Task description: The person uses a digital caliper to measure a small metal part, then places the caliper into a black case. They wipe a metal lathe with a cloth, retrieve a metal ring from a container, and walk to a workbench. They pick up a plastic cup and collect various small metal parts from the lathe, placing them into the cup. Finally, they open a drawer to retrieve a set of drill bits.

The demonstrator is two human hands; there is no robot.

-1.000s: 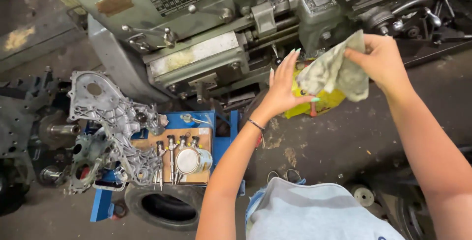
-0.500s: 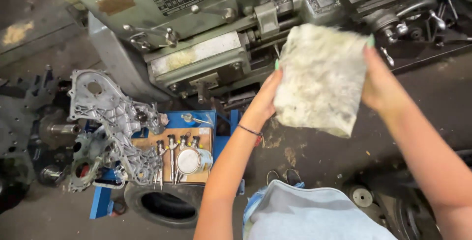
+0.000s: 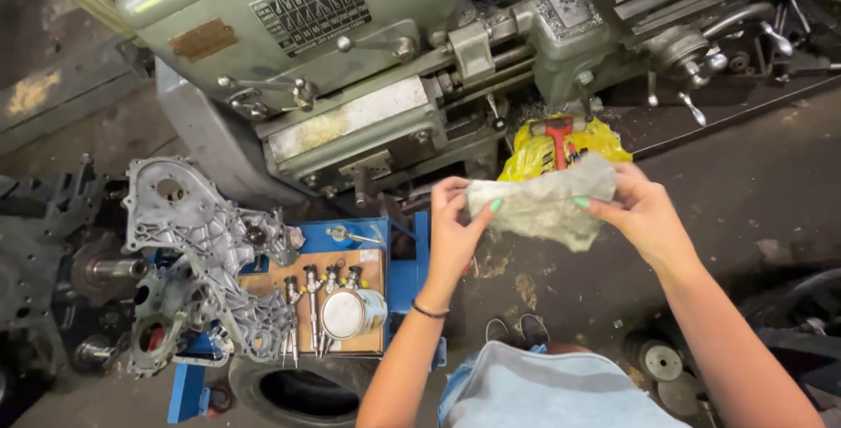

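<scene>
A dirty grey-white rag (image 3: 547, 202) is stretched between both my hands at chest height, above a stained workshop floor. My left hand (image 3: 454, 231) pinches its left edge and my right hand (image 3: 642, 209) pinches its right edge. Behind the rag lies a yellow bag (image 3: 526, 158) with a red-handled tool (image 3: 558, 137) on it, at the foot of a large green lathe (image 3: 368, 60).
A blue stand (image 3: 403, 266) to my left carries several injectors (image 3: 311, 301) and a round metal can (image 3: 349, 312) on a board. An aluminium engine cover (image 3: 206, 244) leans against it. A tyre (image 3: 298, 389) lies below. Metal discs (image 3: 659, 360) sit on the floor at right.
Both hands have come down and moved apart. The rag, held up and spread wide before, now hangs lower, folded narrower between them, uncovering the yellow bag.
</scene>
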